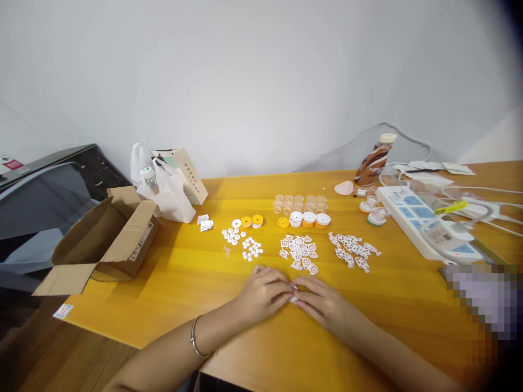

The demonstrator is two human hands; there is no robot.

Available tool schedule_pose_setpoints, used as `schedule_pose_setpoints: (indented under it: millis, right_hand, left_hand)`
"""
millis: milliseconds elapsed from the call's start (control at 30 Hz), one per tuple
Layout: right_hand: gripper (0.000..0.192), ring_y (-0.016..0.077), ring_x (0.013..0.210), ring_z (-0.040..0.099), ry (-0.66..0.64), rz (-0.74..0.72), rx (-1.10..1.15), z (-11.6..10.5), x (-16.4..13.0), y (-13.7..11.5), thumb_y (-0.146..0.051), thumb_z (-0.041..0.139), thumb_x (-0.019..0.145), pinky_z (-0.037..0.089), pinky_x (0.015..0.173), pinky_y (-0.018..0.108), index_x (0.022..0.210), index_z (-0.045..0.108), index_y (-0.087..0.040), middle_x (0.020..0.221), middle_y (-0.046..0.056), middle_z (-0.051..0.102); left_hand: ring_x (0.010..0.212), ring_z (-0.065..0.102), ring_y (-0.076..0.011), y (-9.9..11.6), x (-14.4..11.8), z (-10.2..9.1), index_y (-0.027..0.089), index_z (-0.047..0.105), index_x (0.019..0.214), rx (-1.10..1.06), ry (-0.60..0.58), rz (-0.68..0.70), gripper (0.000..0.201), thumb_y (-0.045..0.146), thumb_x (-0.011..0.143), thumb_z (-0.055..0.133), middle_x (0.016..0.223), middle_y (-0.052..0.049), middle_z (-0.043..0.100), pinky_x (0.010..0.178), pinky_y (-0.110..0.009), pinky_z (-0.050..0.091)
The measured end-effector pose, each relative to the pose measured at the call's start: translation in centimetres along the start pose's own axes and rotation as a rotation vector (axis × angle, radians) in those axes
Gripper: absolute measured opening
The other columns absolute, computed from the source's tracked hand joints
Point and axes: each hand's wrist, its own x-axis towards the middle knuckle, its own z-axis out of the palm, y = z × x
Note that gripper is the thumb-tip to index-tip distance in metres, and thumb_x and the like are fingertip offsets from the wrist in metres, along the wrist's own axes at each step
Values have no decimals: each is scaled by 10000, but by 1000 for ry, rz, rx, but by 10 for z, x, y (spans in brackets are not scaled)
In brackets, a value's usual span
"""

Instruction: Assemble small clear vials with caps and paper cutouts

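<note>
From the head view, your left hand [263,294] and right hand [322,305] rest on the yellow table [171,283], fingertips meeting at the middle of the near edge. Between them you pinch a small white piece [293,288]; both hands are curled nearly closed around it, though your fingers hide most of it, so its shape cannot be told. A thin bracelet [195,337] circles your left wrist.

Just beyond your hands lie two heaps of white lattice cutouts [300,253], the second heap [353,250] to its right. To the left sit small white discs [241,244] scattered in a loose group. Behind them stand yellow-and-white round caps [308,219] and a cluster of clear little cups [300,202].

At the far left an open cardboard box [104,239] carries a white label whose print is too small to read. Behind it stand a white plastic bag [163,188] and a slim carton [190,174] with a column of dark characters, illegible here.

At right a brown bottle [373,160] leans against the wall; its lettering looks like a brand name but cannot be read with certainty. A white power strip [425,223] lies beside it, with cables.
</note>
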Motion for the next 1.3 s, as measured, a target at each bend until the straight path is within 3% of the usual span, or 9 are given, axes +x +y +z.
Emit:
schedule_pose_setpoints:
  millis: [167,400,500,700,967,1033,1133,1233,1300]
  right_hand:
    - [163,201,932,593,47,17,-4,5,-4,4,-163,506,839,494,827,344,916,644,-203,998,94,616]
    - [189,200,933,620,104,74,63,6,-4,6,-189,541,817,507,828,328,959,659,-231,1022,79,650]
    - [216,189,919,635,121,113,152,5,-3,3,-205,556,806,512,831,313,995,646,-256,1014,43,678]
    - [189,189,843,670,129,374,459,0,-1,-6,-279,608,773,536,802,308,955,644,-244,925,17,717]
    - [231,210,865,673,289,397,659,-4,-6,-2,-243,664,719,523,858,364,950,656,-232,986,30,706]
    - [239,219,861,675,315,415,648,-7,-6,-2,-246,672,708,519,866,389,947,661,-238,982,28,708]
    - [234,241,869,673,363,439,623,-10,-7,-1,-267,677,697,508,877,427,928,673,-232,991,38,706]
    - [237,248,876,671,372,431,620,-11,-6,-1,-266,679,693,504,880,432,926,675,-225,992,43,706]
    - [229,240,874,672,359,428,624,-12,-5,-1,-256,680,694,508,877,417,922,673,-230,981,37,710]
  left_hand:
    - [773,580,-127,2,0,8,192,639,852,-25,40,-65,153,242,859,494,823,-21,662,724,-289,341]
    - [754,580,-116,4,0,4,193,626,834,8,103,-57,150,211,864,479,797,-8,657,725,-288,337]
    - [741,574,-116,7,3,-1,189,623,830,33,122,-52,152,203,863,475,783,-14,651,718,-288,338]
    - [726,565,-121,17,14,-15,186,615,851,121,138,37,156,179,861,459,787,-21,647,715,-296,332]
    - [752,567,-125,31,35,-27,201,623,868,81,139,91,149,209,865,474,828,-11,662,738,-304,348]
    - [793,577,-133,24,40,-37,201,624,909,-12,132,60,158,236,866,476,861,-25,662,765,-302,378]
    - [847,576,-145,-5,46,-55,177,626,926,-69,139,-88,180,243,864,470,900,-53,647,784,-288,422]
    - [820,582,-141,-45,49,-69,168,651,865,71,-75,-257,153,187,828,503,866,-45,647,757,-251,438]
    - [794,589,-143,-65,50,-71,171,665,831,110,-138,-288,135,176,800,534,843,-39,653,729,-240,440]
